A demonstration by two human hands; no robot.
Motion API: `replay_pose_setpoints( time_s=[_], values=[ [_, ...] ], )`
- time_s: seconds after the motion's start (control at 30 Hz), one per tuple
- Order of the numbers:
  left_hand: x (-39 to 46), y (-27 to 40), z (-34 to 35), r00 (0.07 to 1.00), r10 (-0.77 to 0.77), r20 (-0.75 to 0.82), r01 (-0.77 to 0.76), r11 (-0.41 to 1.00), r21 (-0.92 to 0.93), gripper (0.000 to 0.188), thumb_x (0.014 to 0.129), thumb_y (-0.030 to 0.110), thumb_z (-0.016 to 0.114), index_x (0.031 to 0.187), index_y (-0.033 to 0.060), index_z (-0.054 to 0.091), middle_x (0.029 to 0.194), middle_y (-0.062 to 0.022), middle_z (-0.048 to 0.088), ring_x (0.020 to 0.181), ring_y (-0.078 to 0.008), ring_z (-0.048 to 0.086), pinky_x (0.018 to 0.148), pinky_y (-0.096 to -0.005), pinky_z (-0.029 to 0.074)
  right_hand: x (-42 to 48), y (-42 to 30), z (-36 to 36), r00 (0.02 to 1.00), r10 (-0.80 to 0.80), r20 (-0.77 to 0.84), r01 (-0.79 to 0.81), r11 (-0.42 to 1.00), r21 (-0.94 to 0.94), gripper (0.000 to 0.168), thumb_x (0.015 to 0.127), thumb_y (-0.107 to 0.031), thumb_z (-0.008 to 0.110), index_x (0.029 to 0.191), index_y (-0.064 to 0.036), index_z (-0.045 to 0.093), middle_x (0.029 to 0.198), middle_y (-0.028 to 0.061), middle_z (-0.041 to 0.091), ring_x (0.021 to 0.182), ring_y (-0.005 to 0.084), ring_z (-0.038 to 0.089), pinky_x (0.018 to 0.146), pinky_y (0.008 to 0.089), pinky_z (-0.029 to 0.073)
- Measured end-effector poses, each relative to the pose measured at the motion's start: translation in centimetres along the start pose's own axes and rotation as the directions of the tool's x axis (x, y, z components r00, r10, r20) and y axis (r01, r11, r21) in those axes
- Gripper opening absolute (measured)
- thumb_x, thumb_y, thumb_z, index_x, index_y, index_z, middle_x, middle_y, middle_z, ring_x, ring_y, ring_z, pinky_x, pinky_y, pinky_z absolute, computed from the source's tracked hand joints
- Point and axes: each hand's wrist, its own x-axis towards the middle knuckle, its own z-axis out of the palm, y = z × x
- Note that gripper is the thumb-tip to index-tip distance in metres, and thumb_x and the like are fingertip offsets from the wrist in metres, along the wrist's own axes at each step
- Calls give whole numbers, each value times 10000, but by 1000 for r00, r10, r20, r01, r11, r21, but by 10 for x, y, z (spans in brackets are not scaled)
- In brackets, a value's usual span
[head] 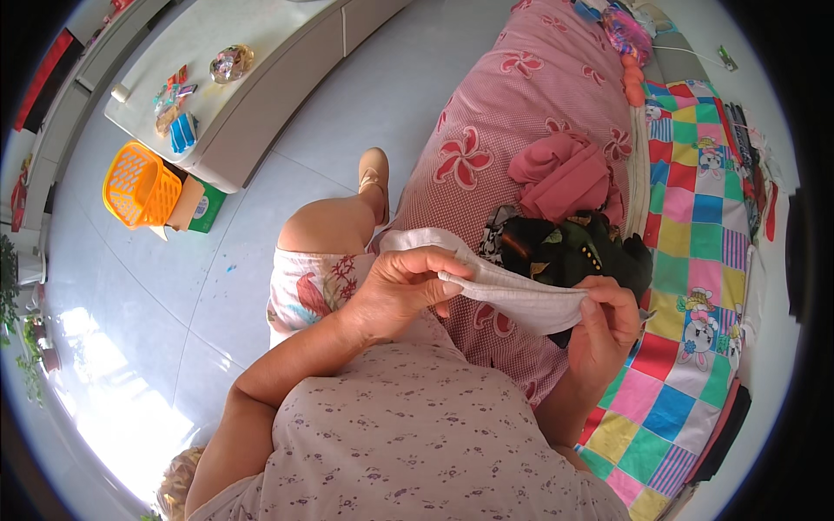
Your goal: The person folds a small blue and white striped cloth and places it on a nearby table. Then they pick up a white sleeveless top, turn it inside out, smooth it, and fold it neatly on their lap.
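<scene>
A white cloth garment (534, 305) is stretched between my two hands above my lap. My left hand (407, 286) pinches one end of its edge between thumb and fingers. The other end is pinched in my right hand (603, 325). More of the white fabric trails over my thigh behind my left hand. Just beyond the cloth lies a crumpled black garment with a coloured print (586, 251). Touching it is a bunched rose-pink cloth (563, 172). Both rest on the pink flowered sofa cover (466, 159).
A colourful checked cloth (690, 260) with rabbits covers the sofa's right side. To the left stands a low table (280, 49) bearing a glass bowl (231, 64) and small packets. An orange plastic basket (140, 185) and a cardboard box (195, 205) sit on the tiled floor.
</scene>
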Motion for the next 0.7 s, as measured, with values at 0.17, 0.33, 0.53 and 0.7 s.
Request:
replay_pose_setpoints(
  time_s=[0.17, 0.33, 0.53, 0.7],
  values=[
    [2, -1, -4, 991, 69, 114, -69, 998, 3, 229, 817, -83, 617, 1012, 26, 667, 1026, -39, 606, 850, -115, 588, 785, -256, 506, 0, 2, 0, 1000, -1, -17, 1, 1000, -6, 153, 792, 94, 589, 926, 20, 573, 939, 151, 596, 834, 174, 555, 774, 267, 418],
    [4, -14, -23, 965, -131, 225, 198, 931, -307, 188, 792, 8, 639, 978, 11, 615, 1044, -25, 566, 934, -154, 574, 816, -310, 491, -1, 6, 1, 1000, 3, 22, -1, 996, -86, 158, 786, 106, 582, 922, 26, 575, 935, 144, 600, 842, 163, 564, 771, 255, 426],
    [2, -25, -14, 902, -425, -72, 339, 802, -492, 219, 784, 88, 640, 990, 60, 573, 1001, -47, 576, 904, -181, 577, 843, -393, 473, -12, 8, 0, 994, 1, 112, 29, 964, -263, 130, 788, 105, 590, 898, 36, 588, 935, 130, 606, 821, 153, 564, 727, 234, 429],
    [4, -24, -8, 815, -565, -124, 489, 788, -375, 227, 808, 117, 679, 1007, 64, 584, 982, -29, 605, 946, -170, 587, 851, -378, 474, -18, 8, -2, 985, 51, 164, -2, 957, -290, 113, 801, 88, 599, 902, 37, 590, 937, 124, 606, 812, 146, 558, 705, 224, 427]
  ],
)
